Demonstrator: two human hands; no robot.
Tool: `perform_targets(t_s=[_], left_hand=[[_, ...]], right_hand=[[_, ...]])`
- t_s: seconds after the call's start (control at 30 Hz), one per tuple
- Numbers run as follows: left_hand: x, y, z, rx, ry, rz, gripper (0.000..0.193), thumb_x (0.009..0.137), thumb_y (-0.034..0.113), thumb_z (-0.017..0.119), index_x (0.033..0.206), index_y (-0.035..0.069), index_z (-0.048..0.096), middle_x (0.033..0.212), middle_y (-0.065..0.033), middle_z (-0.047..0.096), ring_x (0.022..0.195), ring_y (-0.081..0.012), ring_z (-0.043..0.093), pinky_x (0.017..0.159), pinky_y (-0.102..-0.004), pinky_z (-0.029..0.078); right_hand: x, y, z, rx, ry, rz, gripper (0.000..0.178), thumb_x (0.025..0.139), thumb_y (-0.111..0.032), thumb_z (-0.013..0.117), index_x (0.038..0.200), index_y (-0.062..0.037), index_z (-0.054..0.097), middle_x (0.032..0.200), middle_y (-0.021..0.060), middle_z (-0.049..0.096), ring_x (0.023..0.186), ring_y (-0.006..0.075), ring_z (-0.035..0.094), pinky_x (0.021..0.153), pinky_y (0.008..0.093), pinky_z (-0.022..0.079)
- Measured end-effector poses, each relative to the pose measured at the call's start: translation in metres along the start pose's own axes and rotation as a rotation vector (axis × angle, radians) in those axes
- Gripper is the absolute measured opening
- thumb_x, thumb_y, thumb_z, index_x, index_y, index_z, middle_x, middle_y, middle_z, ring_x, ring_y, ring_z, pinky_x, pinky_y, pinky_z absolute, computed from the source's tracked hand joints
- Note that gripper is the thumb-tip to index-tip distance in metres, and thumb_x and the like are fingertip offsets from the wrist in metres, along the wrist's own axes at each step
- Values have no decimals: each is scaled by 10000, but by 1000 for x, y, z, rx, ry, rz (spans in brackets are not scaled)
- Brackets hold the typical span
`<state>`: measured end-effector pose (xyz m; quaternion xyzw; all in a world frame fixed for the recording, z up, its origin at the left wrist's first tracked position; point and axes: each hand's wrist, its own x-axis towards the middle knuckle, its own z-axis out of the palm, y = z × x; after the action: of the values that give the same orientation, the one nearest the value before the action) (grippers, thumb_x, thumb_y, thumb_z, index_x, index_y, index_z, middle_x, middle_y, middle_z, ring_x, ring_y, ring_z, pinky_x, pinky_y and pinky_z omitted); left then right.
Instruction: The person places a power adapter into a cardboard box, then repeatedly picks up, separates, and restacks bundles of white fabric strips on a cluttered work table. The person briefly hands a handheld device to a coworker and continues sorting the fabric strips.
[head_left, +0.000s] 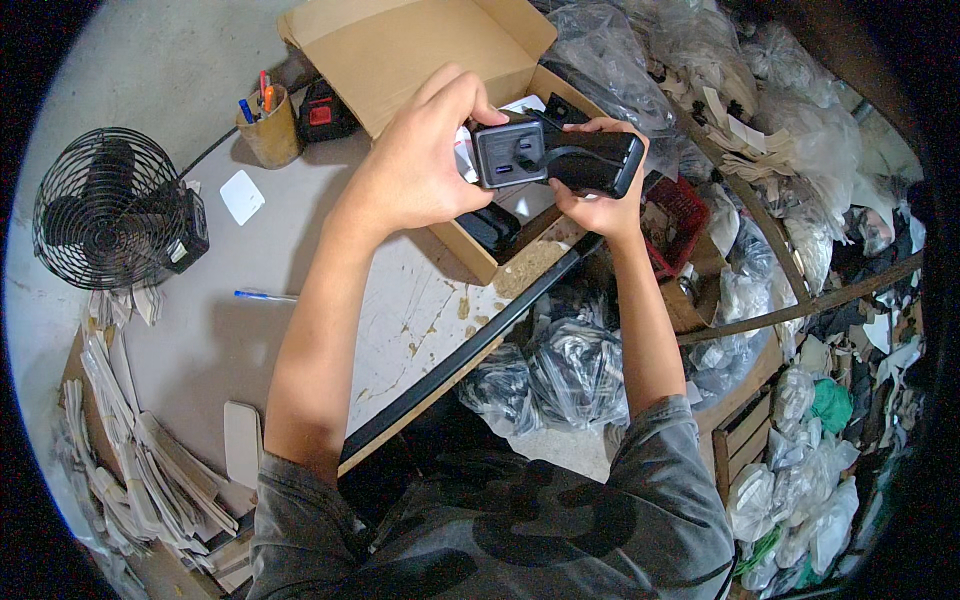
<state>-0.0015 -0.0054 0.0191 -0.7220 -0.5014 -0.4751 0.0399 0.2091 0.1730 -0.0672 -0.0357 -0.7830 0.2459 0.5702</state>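
Above an open cardboard box (462, 247), I hold two dark items side by side. My left hand (420, 165) grips a dark grey square block (508, 156) between thumb and fingers; small slots or prongs show on its face, too small to tell which. My right hand (608, 207) has its fingers wrapped round a black, rounded device (615, 165). A short black cable or strap (578, 153) runs across from the device to the block's face. Inside the box lie more black items (492, 227), partly hidden under my hands.
On the grey table (400, 310) are a black fan (110, 205), a pen cup (272, 138), a black-and-red battery pack (323, 112), a white card (241, 196), a blue pen (262, 295) and cardboard strips (150, 460). Plastic bags (570, 370) and a red crate (674, 225) lie right.
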Motion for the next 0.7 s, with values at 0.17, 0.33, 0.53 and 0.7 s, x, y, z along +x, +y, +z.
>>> perform_targets(t_s=[0.17,0.33,0.53,0.7], left_hand=[[2,0,0,-12,1,-11,503,603,71,858,983,64,528,1049,-81,605,1046,-258,620,810,-349,507],[4,-2,-2,-5,2,-7,514,605,78,872,990,69,531,1054,-79,609,1049,-251,624,810,-346,508],[4,-2,-4,11,6,-21,512,606,84,879,986,64,538,1047,-76,601,1048,-250,626,817,-345,509],[4,-3,-4,5,5,-19,504,611,78,876,985,60,537,1044,-77,592,1052,-252,627,831,-349,514]], right_hand=[[2,2,1,20,4,4,902,571,-94,905,1300,-40,376,1149,161,590,1080,298,672,968,448,534],[6,5,0,-16,-12,-8,905,570,-93,909,1301,-41,378,1148,162,594,1081,290,670,969,436,533],[6,0,1,-2,-11,11,914,572,-89,905,1315,-39,374,1148,161,600,1083,290,670,969,435,533],[6,3,0,-20,-25,4,916,573,-96,904,1320,-36,376,1154,161,598,1088,296,671,966,437,535]])
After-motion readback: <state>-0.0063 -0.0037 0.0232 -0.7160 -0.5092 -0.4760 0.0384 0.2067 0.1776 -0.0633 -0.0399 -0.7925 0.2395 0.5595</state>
